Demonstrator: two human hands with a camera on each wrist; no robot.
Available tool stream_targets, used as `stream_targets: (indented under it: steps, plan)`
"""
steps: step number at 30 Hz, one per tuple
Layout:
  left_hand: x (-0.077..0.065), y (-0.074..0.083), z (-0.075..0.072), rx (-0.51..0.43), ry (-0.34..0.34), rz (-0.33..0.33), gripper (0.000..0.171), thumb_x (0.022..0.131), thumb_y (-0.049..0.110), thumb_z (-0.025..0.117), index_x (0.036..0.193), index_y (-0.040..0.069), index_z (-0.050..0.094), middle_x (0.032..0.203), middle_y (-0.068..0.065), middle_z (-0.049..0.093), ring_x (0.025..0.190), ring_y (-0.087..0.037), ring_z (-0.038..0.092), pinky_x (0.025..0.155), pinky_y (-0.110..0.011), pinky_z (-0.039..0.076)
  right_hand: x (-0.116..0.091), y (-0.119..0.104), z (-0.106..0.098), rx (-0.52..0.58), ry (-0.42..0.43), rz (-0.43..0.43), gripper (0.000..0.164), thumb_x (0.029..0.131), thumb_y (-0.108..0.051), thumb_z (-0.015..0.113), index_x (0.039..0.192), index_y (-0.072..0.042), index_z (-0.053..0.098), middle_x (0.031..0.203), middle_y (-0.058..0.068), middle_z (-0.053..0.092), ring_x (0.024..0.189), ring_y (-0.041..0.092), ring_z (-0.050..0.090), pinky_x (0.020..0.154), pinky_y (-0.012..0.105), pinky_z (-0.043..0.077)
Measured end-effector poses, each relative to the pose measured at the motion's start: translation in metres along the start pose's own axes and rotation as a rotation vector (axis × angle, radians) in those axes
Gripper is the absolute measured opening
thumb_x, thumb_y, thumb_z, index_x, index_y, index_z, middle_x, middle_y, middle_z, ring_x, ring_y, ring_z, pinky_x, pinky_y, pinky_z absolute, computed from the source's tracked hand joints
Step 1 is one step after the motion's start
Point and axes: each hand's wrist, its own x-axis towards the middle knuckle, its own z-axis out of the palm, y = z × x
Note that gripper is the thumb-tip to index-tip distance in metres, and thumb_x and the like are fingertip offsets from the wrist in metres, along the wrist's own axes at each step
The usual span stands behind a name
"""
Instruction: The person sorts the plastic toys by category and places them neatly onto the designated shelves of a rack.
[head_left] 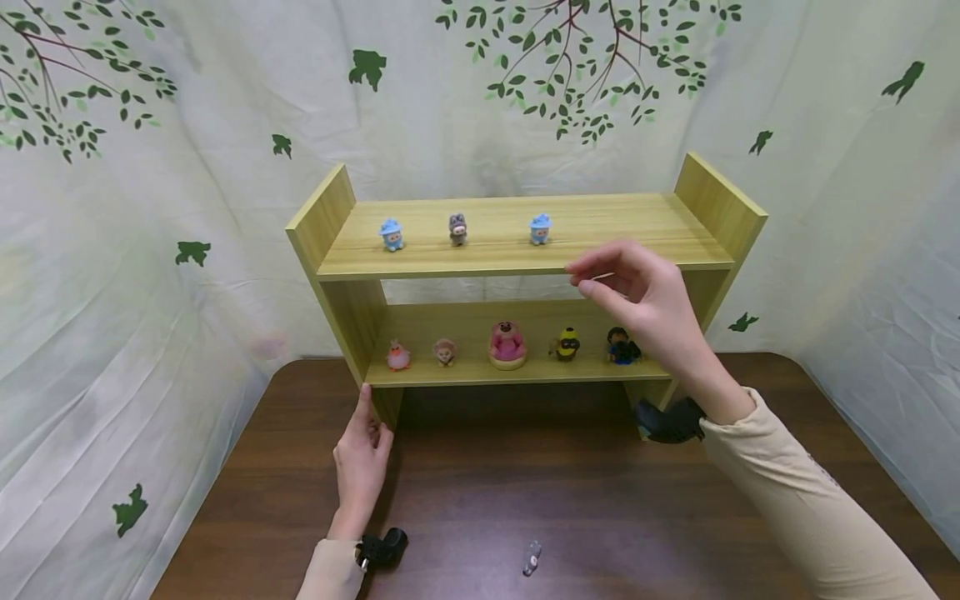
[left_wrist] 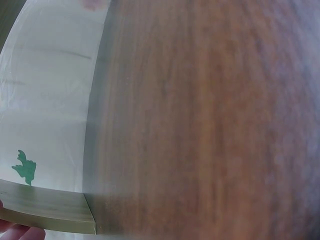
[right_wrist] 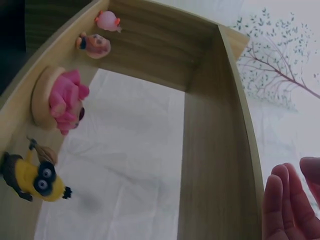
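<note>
My left hand (head_left: 362,467) holds the lower left side panel of a light wooden shelf (head_left: 480,271), index finger along its edge; in the left wrist view its fingertips (left_wrist: 27,234) show at the panel. My right hand (head_left: 645,304) is raised before the upper board's front edge, fingers bent softly, thumb apart, nothing visible between them. Nearest on the upper board is a blue-hatted figurine (head_left: 540,229); a grey figurine (head_left: 457,229) and another blue-hatted figurine (head_left: 391,235) stand to its left. Below are a pink bear figurine (head_left: 507,346) and a yellow minion figurine (right_wrist: 37,177).
The lower board also bears a pink bird-like figurine (head_left: 398,356), a small brownish figurine (head_left: 444,352) and a dark-haired figurine (head_left: 621,346). A small greyish, clear-looking item (head_left: 532,558) lies on the brown table (head_left: 465,492). Leaf-printed cloth (head_left: 247,100) hangs behind.
</note>
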Motion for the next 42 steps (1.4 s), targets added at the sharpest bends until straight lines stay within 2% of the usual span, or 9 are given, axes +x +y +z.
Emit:
stream_targets:
  steps: [15, 20, 27, 34, 42]
  plan:
    - [0.000, 0.000, -0.001, -0.008, 0.002, 0.000, 0.087, 0.080, -0.013, 0.058, 0.152, 0.026, 0.028, 0.072, -0.009, 0.047, 0.058, -0.016, 0.040, 0.052, -0.033, 0.035, -0.027, 0.015, 0.010, 0.003, -0.112, -0.007, 0.018, 0.086, 0.010, 0.061, 0.103, 0.004, 0.064, 0.102, 0.009, 0.066, 0.090, 0.021, 0.063, 0.076, 0.028, 0.052]
    - [0.000, 0.000, -0.001, -0.014, -0.005, -0.004, 0.087, 0.080, -0.013, 0.058, 0.152, 0.026, 0.028, 0.073, -0.009, 0.047, 0.058, -0.017, 0.041, 0.052, -0.034, 0.035, -0.034, 0.020, 0.014, -0.007, -0.130, -0.001, 0.019, 0.086, 0.009, 0.063, 0.102, 0.000, 0.065, 0.100, 0.006, 0.067, 0.087, 0.019, 0.064, 0.075, 0.028, 0.051]
    - [0.000, -0.001, 0.000, -0.013, -0.004, 0.001, 0.089, 0.079, -0.014, 0.057, 0.152, 0.027, 0.027, 0.072, -0.009, 0.046, 0.057, -0.016, 0.040, 0.051, -0.033, 0.034, -0.045, 0.027, 0.018, -0.007, -0.159, -0.008, 0.022, 0.085, 0.009, 0.063, 0.103, -0.003, 0.066, 0.099, 0.013, 0.066, 0.088, 0.024, 0.064, 0.076, 0.029, 0.052]
    - [0.000, -0.001, 0.000, -0.012, -0.004, 0.001, 0.089, 0.079, -0.015, 0.057, 0.152, 0.027, 0.027, 0.072, -0.009, 0.046, 0.058, -0.016, 0.040, 0.052, -0.033, 0.034, -0.058, 0.034, 0.023, 0.007, -0.156, 0.006, 0.023, 0.085, 0.010, 0.063, 0.104, -0.004, 0.067, 0.099, 0.008, 0.066, 0.087, 0.020, 0.064, 0.080, 0.028, 0.051]
    - [0.000, -0.001, 0.000, -0.008, -0.009, -0.005, 0.089, 0.079, -0.014, 0.057, 0.152, 0.027, 0.027, 0.072, -0.009, 0.046, 0.058, -0.017, 0.039, 0.052, -0.033, 0.034, -0.071, 0.039, 0.026, 0.001, -0.189, 0.031, 0.025, 0.086, 0.009, 0.062, 0.105, -0.006, 0.066, 0.098, 0.007, 0.067, 0.087, 0.019, 0.065, 0.077, 0.028, 0.052]
